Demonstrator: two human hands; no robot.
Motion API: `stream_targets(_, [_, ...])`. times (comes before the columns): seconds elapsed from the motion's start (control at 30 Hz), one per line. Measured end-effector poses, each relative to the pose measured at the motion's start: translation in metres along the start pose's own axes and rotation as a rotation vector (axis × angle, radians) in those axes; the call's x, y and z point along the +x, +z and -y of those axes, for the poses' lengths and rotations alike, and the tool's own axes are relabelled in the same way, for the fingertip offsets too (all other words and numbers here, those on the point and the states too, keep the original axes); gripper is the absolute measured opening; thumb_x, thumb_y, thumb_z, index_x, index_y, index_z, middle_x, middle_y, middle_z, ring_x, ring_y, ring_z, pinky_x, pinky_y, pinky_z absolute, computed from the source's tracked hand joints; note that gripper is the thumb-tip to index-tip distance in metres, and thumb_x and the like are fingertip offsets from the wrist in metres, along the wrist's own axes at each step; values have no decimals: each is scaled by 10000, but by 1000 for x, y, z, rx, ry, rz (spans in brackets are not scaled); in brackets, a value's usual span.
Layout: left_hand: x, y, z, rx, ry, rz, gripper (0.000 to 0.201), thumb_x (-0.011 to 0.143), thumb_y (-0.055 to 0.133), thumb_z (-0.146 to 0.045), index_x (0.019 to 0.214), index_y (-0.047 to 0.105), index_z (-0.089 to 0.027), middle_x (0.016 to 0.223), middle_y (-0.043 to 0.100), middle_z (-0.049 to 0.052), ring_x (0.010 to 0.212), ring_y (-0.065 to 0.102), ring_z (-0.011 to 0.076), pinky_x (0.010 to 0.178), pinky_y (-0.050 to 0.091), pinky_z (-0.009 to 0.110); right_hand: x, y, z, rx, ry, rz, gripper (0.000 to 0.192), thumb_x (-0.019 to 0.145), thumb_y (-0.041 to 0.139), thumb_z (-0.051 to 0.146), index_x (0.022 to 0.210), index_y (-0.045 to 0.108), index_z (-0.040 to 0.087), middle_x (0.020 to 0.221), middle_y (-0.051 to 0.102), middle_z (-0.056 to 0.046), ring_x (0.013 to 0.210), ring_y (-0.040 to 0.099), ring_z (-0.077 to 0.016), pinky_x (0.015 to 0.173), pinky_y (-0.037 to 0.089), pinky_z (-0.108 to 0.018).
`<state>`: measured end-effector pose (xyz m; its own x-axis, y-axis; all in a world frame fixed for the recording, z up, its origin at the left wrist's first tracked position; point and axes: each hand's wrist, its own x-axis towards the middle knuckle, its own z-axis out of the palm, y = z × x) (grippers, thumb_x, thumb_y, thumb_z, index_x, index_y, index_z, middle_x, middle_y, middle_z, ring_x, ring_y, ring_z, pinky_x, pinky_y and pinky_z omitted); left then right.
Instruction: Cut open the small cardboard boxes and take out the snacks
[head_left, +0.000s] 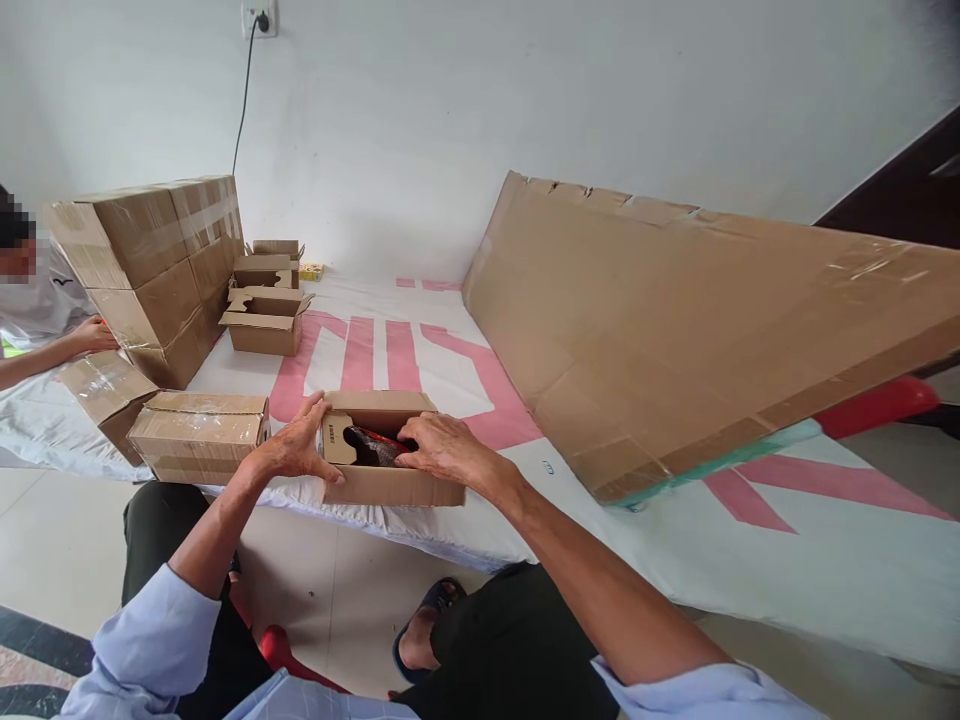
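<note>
A small open cardboard box [390, 485] rests at the near edge of a white-covered surface [675, 540] with pink lettering. Inside the box lies a dark red and black item [373, 445]. My left hand [296, 445] grips the box's left end, thumb along the side flap. My right hand [442, 447] lies on the box's top, fingers pressing on the item and the inner flap. A sealed, taped carton [199, 432] lies just left of my left hand.
A stack of taped cartons [161, 270] stands at the far left, with open small boxes [264, 320] behind. Another person's hand [94, 335] rests by the stack. A large flat cardboard sheet [675, 320] slants across the right. A red stool [277, 650] sits below.
</note>
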<state>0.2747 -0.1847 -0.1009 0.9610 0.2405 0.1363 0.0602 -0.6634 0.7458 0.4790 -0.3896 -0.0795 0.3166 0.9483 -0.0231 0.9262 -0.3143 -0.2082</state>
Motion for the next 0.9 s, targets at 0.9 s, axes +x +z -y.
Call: stream_targets(0.9, [9,-8,-20,-97,-42,-147,1328,487,1026,-603,1624,469,-203,1645,481,215,1553,400,494,1227,427,593,0,-65,5,921,49,-987,337,924,603,492,707,578,237,600,409,58,573,343,-132,533,314,-281])
